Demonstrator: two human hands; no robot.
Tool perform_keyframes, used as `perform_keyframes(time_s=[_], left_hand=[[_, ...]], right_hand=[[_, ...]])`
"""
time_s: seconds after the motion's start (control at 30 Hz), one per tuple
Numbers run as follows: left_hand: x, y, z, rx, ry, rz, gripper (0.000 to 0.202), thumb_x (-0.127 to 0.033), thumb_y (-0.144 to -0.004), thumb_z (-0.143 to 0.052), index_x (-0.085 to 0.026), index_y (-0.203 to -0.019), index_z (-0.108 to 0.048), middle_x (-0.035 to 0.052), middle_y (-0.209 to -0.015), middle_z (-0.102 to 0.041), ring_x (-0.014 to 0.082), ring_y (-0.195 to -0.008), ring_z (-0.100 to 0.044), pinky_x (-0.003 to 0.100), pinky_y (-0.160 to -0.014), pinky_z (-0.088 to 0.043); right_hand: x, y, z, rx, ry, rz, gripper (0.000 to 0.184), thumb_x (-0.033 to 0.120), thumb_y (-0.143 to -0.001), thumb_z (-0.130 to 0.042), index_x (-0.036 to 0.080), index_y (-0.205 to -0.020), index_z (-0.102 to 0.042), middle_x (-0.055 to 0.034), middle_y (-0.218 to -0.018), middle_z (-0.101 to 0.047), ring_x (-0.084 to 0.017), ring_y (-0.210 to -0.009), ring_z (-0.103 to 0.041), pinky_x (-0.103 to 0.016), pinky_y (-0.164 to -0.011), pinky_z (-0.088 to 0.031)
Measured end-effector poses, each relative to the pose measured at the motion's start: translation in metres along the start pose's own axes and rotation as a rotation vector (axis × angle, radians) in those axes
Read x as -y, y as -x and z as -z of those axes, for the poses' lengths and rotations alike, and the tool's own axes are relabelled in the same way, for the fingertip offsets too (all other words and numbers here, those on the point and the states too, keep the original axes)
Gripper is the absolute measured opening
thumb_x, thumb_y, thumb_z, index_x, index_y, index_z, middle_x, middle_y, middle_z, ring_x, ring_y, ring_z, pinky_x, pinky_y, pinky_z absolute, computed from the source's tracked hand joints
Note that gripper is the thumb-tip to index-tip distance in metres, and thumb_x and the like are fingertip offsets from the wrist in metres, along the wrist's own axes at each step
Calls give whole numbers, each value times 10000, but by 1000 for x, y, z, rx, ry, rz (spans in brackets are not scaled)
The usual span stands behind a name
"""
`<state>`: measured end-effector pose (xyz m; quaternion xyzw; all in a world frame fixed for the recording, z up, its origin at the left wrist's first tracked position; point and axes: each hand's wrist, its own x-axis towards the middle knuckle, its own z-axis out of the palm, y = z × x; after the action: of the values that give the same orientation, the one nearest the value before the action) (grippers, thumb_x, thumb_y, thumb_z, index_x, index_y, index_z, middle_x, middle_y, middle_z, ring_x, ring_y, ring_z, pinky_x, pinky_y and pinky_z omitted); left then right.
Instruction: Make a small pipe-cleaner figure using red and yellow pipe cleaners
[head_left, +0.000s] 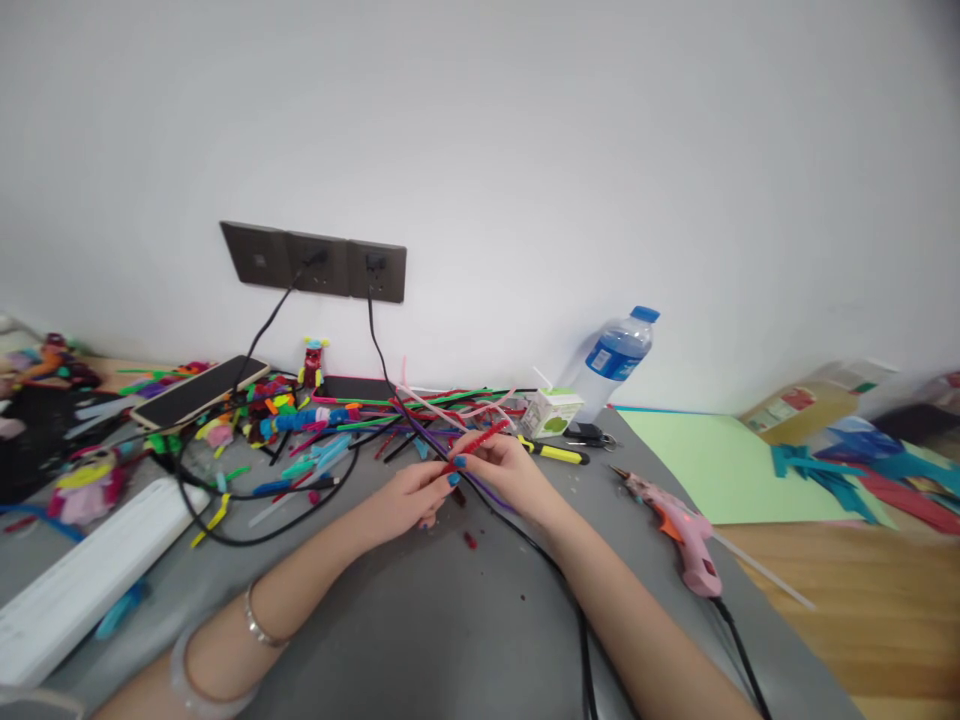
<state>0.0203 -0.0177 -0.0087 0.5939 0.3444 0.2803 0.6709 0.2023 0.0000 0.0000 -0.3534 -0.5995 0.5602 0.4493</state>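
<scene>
A red pipe cleaner [486, 440] slants up to the right between my two hands above the grey table. My left hand [411, 502] pinches its lower end with thumb and fingers. The right hand [514, 480] closes on it a little higher, thumb on the near side. Both hands nearly touch. A small dark red piece [470, 540] lies on the table just below them. Behind the hands spreads a loose pile of coloured pipe cleaners [450, 405]. Parts of the fingers and the strip's lower end are hidden.
On the right lies a pink glue gun [686, 540] with its cord. A yellow cutter [555, 453], juice carton [551, 412], keys [590, 435] and water bottle [616, 360] stand or lie behind. Left are a phone [202, 392], white power strip [97, 575], black cables [262, 543] and fuzzy figures.
</scene>
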Motion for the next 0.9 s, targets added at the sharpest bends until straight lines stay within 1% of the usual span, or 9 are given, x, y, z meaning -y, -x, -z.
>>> perform_keyframes(time_s=[0.1,0.23,0.37,0.43,0.53,0.6,0.73,0.9], left_hand=[[2,1,1,21,-32,24,477,-624,-826,-544,-197,-675,-395,-95,-552,-338,54,-450,-290,239,-475,-327],[0,2,1,61,25,55,482,-570,-844,-536,-203,-597,-345,-94,-514,-319,45,-421,-256,231,-443,-256],[-3,3,1,100,99,82,491,-568,-820,-556,-210,-573,-328,-103,-486,-286,41,-401,-220,234,-434,-226],[-4,2,2,94,74,70,495,-580,-811,-567,-212,-577,-334,-107,-477,-275,44,-405,-220,233,-437,-226],[-3,2,3,79,-6,55,493,-595,-797,-588,-209,-592,-358,-105,-473,-280,52,-421,-237,230,-446,-231],[-2,2,3,79,0,62,499,-590,-796,-589,-211,-585,-344,-102,-476,-279,52,-425,-235,231,-446,-221],[-4,2,1,102,117,78,491,-533,-813,-578,-212,-561,-305,-103,-473,-258,41,-417,-197,238,-442,-185],[-6,3,1,191,195,88,439,-501,-830,-550,-212,-588,-326,-109,-470,-236,42,-405,-174,245,-445,-166]], right_hand=[[3,1,-1,22,48,-5,216,375,-734,-779,172,-800,-745,-19,-755,-708,-150,-707,-630,-269,-713,-510],[7,2,-3,47,96,-1,233,413,-760,-750,184,-799,-761,-15,-729,-713,-163,-713,-633,-287,-737,-514],[3,1,-3,12,93,-11,328,507,-778,-708,185,-741,-755,-18,-685,-707,-155,-644,-619,-282,-685,-509],[0,0,-2,-14,91,-15,361,533,-771,-705,179,-720,-747,-21,-666,-702,-155,-628,-615,-278,-662,-501],[-2,0,-1,-65,91,-15,358,529,-758,-719,173,-718,-732,-20,-666,-698,-149,-605,-600,-275,-640,-488],[0,0,-2,-93,73,-3,333,507,-731,-751,176,-717,-715,-11,-661,-687,-143,-594,-583,-271,-626,-479],[5,1,-2,-125,-9,16,309,466,-700,-794,186,-706,-664,19,-638,-620,-122,-592,-530,-249,-624,-453],[2,2,-5,-142,-175,-6,312,475,-711,-794,198,-776,-666,-2,-750,-618,-135,-692,-524,-252,-685,-442]])
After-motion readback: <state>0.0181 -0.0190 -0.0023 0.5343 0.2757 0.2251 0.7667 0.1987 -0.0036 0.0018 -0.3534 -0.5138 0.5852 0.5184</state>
